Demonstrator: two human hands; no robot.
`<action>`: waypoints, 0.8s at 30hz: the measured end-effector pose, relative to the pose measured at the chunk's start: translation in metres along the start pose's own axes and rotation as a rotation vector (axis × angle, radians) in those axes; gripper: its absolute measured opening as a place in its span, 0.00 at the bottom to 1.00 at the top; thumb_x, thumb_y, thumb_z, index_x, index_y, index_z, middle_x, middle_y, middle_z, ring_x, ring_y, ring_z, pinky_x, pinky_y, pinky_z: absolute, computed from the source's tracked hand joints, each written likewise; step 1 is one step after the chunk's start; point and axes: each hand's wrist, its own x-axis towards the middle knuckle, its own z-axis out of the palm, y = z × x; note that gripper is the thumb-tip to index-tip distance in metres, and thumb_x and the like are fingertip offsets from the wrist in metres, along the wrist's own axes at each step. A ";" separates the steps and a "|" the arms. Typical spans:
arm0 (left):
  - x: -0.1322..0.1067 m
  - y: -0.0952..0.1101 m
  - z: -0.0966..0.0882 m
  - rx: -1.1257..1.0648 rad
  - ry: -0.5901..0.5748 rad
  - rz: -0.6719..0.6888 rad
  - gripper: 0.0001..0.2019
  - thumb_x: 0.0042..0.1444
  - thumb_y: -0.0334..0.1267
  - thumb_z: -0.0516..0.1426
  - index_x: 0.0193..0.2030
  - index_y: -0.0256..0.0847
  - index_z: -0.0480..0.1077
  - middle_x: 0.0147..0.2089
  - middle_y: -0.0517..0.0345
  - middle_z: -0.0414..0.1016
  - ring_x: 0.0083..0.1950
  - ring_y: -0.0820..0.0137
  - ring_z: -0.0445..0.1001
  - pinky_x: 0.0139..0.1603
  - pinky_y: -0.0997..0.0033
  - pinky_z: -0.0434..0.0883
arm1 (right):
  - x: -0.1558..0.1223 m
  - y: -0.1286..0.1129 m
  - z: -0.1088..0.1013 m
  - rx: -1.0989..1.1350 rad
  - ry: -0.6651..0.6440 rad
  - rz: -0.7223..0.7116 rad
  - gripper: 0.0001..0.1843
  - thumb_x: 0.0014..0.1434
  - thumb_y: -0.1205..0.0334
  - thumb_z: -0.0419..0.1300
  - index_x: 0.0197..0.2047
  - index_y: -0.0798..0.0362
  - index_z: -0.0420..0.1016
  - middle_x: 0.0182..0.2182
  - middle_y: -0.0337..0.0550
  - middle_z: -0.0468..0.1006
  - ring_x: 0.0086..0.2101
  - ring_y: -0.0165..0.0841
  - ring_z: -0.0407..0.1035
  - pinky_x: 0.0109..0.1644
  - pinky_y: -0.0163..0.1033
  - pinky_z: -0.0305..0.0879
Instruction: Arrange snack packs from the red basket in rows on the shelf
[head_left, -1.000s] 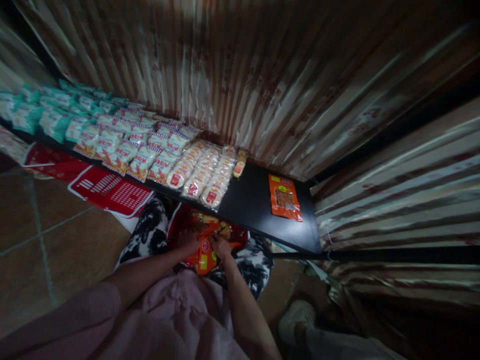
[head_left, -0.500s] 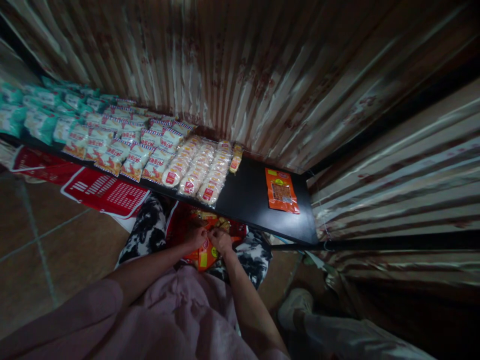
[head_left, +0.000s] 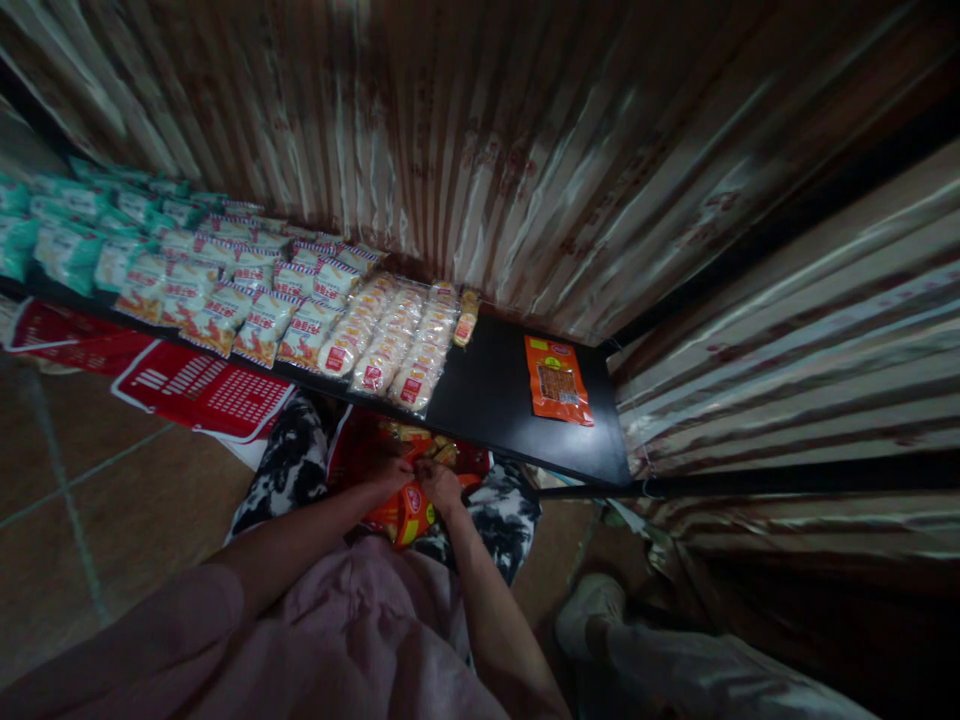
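Over my lap my left hand and my right hand come close together, fingers closed in a pinch. Between them is the upper edge of an orange snack packet with a red logo and a yellow patch; the exact grip is small and dark. Other orange packets and yellowish wrapped snacks lie under and behind my hands, in a dark red bag on my lap. A matching orange packet lies flat on the right part of the black shelf.
Along the shelf stand rows of clear-wrapped round crackers, one small yellow snack pack, white-and-orange snack bags and teal bags. Red printed bags hang below. A curtain backs the shelf. Someone's shoe is at lower right.
The view has shifted slightly. My hands stay together at the packet's upper edge, and the packet has turned a little so that its red logo shows more.
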 end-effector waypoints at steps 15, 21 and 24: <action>-0.003 0.002 -0.022 -0.024 0.045 -0.011 0.11 0.45 0.21 0.51 0.31 0.34 0.73 0.33 0.54 0.76 0.37 0.70 0.74 0.43 0.71 0.69 | 0.003 0.004 0.007 0.064 -0.022 -0.056 0.21 0.56 0.65 0.50 0.50 0.42 0.73 0.45 0.37 0.78 0.46 0.33 0.72 0.49 0.34 0.63; -0.006 -0.003 -0.009 0.002 -0.027 -0.005 0.05 0.42 0.24 0.55 0.24 0.34 0.72 0.26 0.58 0.74 0.32 0.70 0.73 0.37 0.71 0.68 | 0.004 0.003 0.000 -0.001 -0.139 -0.174 0.19 0.53 0.66 0.52 0.47 0.47 0.76 0.43 0.43 0.79 0.42 0.36 0.73 0.44 0.36 0.63; -0.009 -0.006 -0.005 0.023 -0.055 -0.017 0.03 0.42 0.27 0.58 0.20 0.35 0.70 0.20 0.60 0.70 0.28 0.70 0.71 0.33 0.72 0.67 | 0.000 0.002 0.000 0.015 -0.104 -0.154 0.19 0.55 0.65 0.52 0.47 0.48 0.76 0.42 0.43 0.79 0.41 0.37 0.73 0.43 0.36 0.63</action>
